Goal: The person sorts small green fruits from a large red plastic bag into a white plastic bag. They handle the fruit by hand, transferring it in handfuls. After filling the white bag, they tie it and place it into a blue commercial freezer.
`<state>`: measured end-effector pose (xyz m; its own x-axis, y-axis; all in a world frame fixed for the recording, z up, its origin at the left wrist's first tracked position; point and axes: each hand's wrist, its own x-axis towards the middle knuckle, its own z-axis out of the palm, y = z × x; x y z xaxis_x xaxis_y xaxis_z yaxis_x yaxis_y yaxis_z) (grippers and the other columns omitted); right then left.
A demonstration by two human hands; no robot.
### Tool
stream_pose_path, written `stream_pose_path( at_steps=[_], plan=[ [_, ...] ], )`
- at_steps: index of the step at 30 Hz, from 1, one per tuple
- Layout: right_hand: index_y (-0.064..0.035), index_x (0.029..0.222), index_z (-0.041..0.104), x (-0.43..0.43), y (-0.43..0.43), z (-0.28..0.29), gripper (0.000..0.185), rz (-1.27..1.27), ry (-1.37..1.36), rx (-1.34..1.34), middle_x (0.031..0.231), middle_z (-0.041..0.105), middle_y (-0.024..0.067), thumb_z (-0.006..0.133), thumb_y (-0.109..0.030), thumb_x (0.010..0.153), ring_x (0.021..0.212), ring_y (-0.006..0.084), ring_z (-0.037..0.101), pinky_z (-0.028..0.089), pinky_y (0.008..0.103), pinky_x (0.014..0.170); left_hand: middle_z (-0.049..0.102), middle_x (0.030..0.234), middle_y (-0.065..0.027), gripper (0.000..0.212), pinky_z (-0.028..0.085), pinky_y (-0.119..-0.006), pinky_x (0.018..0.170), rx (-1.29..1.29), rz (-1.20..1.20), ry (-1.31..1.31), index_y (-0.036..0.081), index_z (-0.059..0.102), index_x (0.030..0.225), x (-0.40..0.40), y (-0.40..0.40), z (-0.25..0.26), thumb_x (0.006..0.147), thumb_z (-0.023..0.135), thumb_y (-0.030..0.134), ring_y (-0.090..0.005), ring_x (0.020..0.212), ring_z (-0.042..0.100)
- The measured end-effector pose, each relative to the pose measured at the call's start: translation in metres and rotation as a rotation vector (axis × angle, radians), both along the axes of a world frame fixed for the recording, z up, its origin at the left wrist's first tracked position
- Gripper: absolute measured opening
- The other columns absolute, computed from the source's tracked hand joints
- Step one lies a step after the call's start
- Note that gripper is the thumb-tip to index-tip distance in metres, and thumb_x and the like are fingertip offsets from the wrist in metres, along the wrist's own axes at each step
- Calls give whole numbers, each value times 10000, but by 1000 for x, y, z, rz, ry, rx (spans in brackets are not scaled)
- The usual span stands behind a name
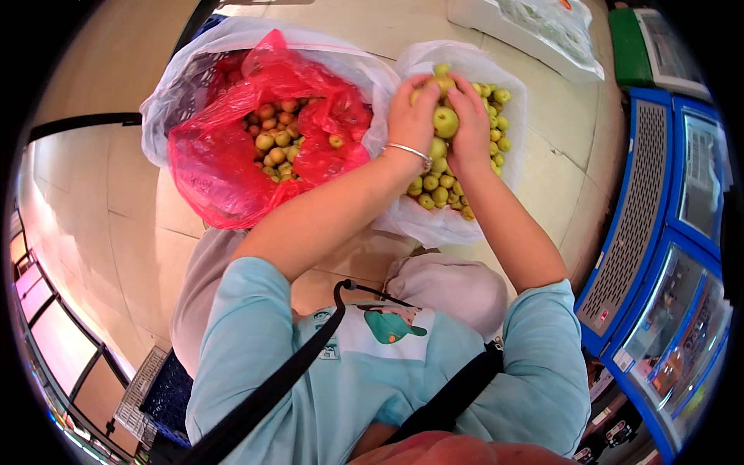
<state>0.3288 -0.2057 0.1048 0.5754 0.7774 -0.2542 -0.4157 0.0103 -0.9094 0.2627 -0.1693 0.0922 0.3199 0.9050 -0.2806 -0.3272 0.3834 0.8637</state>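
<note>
My left hand [411, 121] and my right hand [471, 129] are cupped around several round green fruits [446, 122], perhaps jujubes. They hold these above a container lined with a white plastic bag [514, 168]. More of the same small green fruits [440, 195] fill the container under and around my hands; its walls are hidden by the liner. A silver bangle [410, 152] circles my left wrist. To the left, a red plastic bag [224, 174] lies open inside a white-lined crate. Brownish and yellow-green fruits [279, 139] show through its mouth.
A white foam box [511, 35] with clear plastic over it stands beyond on the tiled floor [558, 139]. Blue-framed refrigerated cabinets [651, 232] line the right side. A blue plastic crate [168, 395] sits behind at the lower left. My knees are close to the bags.
</note>
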Motion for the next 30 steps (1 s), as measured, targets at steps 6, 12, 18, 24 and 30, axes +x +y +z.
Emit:
stream_pose_path(
  at_steps=[6,12,18,24,30],
  plan=[
    [-35,1025,501,58,-54,-86,318,62,-292,-372,980,520,104,498,-189,747,878,186,490,385,264,754,434,1084,-181,401,309,-302,871,257,-255,484,40,412,1109,42,-42,-112,756,471,222,-258,1020,409],
    [-192,1143,419,53,-109,-105,592,440,-1630,-420,1253,290,110,607,-381,615,1136,292,291,255,543,834,151,1279,-230,482,197,-389,956,571,-481,825,104,307,1211,-2,-76,-133,757,440,195,-391,1163,185],
    [-266,1168,382,59,-128,-123,673,636,-1709,-368,1262,285,90,634,-428,565,1173,281,244,217,565,858,140,1277,-243,509,204,-413,951,676,-555,851,105,274,1230,-17,-93,-133,746,430,128,-409,1155,187],
    [-258,1112,451,75,-83,-125,474,415,-1799,-386,1247,313,73,550,-399,671,1154,286,277,230,541,866,181,1260,-248,528,223,-390,948,627,-637,789,82,283,1220,4,-69,-132,715,437,82,-392,1148,220],
    [-189,1059,504,116,-64,-149,364,266,-1532,-476,1196,365,139,527,-323,721,1076,299,369,289,463,861,321,1187,-204,436,283,-355,906,579,-821,812,53,391,1132,-4,-53,-83,699,436,75,-327,1093,328]
  ],
)
